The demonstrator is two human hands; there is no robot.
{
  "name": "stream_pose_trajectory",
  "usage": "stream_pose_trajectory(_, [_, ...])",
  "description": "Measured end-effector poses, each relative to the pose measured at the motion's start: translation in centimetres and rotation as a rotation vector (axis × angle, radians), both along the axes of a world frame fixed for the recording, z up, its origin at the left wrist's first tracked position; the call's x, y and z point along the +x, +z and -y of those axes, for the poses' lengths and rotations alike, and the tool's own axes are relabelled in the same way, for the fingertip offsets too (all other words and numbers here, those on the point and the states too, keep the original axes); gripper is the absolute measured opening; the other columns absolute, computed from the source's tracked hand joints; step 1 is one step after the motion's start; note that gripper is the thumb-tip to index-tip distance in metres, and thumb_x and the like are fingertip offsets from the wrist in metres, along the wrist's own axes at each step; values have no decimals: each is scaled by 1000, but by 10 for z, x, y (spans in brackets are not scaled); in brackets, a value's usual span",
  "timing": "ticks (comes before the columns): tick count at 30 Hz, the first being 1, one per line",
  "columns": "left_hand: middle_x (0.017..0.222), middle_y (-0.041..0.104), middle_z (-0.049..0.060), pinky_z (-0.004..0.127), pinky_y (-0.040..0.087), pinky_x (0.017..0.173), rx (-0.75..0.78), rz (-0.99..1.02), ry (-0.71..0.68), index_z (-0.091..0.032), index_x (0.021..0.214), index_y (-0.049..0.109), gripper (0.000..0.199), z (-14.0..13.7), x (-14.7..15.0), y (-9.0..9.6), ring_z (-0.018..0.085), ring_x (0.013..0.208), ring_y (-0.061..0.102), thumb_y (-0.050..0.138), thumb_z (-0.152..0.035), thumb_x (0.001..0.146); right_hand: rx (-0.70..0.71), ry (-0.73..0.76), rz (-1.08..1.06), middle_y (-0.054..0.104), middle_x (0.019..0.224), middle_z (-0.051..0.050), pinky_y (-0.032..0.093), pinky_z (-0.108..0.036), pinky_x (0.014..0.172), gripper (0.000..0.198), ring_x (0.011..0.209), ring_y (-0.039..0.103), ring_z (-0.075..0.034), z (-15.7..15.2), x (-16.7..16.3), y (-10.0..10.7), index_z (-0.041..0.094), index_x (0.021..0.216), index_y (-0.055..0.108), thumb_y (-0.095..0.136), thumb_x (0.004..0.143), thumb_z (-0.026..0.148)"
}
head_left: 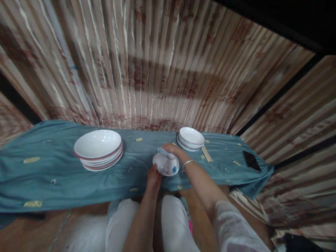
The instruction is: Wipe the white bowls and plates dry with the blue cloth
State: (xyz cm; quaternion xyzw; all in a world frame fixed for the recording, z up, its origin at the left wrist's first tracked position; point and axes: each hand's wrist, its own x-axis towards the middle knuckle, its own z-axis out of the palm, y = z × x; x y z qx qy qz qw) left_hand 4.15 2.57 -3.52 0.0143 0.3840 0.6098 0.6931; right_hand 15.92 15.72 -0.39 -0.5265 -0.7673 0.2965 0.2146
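A white bowl [166, 167] with a blue flower and small coloured patterns on its outer side is held above the table's front half, its outside turned up towards me. My left hand [154, 177] grips the bowl's near left rim between thumb and fingers. On the bowl's far side, my right hand [170, 148] is closed on a pale blue-grey cloth [161, 151] that lies against the bowl. Part of the cloth and some right-hand fingers are hidden. A bracelet circles the right wrist.
A teal patterned tablecloth [141, 147] covers the long table. Stacked large red-rimmed dishes [98, 145] stand left; smaller stacked bowls [191, 137] sit back right beside wooden chopsticks [207, 154]. A dark phone [251, 161] lies far right. Patterned curtains [157, 70] hang behind.
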Motion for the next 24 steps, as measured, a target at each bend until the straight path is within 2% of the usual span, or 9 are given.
stream_pose_trajectory(1, [75,71,7,34,56,81,-1,-2,4,-13,89,64,15,0,0,0,20,85,70,49,-14,88,-49,-13,-42,60,119,-6,53,-42,87,33,102,61,-23,1,8,-2,16,117,59,57,92,38])
stream_pose_trajectory(4, [80,73,9,37,55,85,4,-19,21,-11,94,65,17,-1,1,0,21,89,70,49,-13,88,-138,-83,-188,70,91,-4,52,-36,81,33,85,63,-20,13,28,-10,15,99,69,54,90,43])
stream_pose_trajectory(7, [83,73,11,38,54,87,6,-58,20,-10,90,65,15,-2,0,-2,20,85,71,50,-12,89,-153,-165,-345,72,84,-5,51,-33,81,44,81,64,-18,34,43,-18,13,98,70,49,86,49])
stream_pose_trajectory(13, [84,73,11,37,54,87,23,-99,10,-14,86,64,12,-1,-1,-3,21,88,71,52,-13,87,-90,-292,-510,71,106,-9,47,-38,94,51,99,64,-21,83,52,-37,16,109,68,41,85,54])
stream_pose_trajectory(15, [85,73,10,37,53,87,39,-113,14,-14,87,64,13,0,0,-2,21,91,70,50,-14,88,21,-393,-539,69,114,-8,41,-41,103,46,110,60,-23,97,48,-46,20,111,67,42,86,50])
stream_pose_trajectory(18, [85,73,10,35,53,85,59,-138,17,-16,85,63,15,1,2,0,21,93,70,48,-15,88,168,-518,-466,61,129,-10,34,-42,110,46,127,50,-23,115,36,-57,19,121,61,36,90,43])
stream_pose_trajectory(24, [83,72,9,32,54,77,84,-192,12,-16,85,63,14,1,3,2,21,88,69,49,-17,86,315,-610,-344,49,141,-13,29,-43,114,51,135,41,-20,144,5,-69,14,139,43,28,91,27])
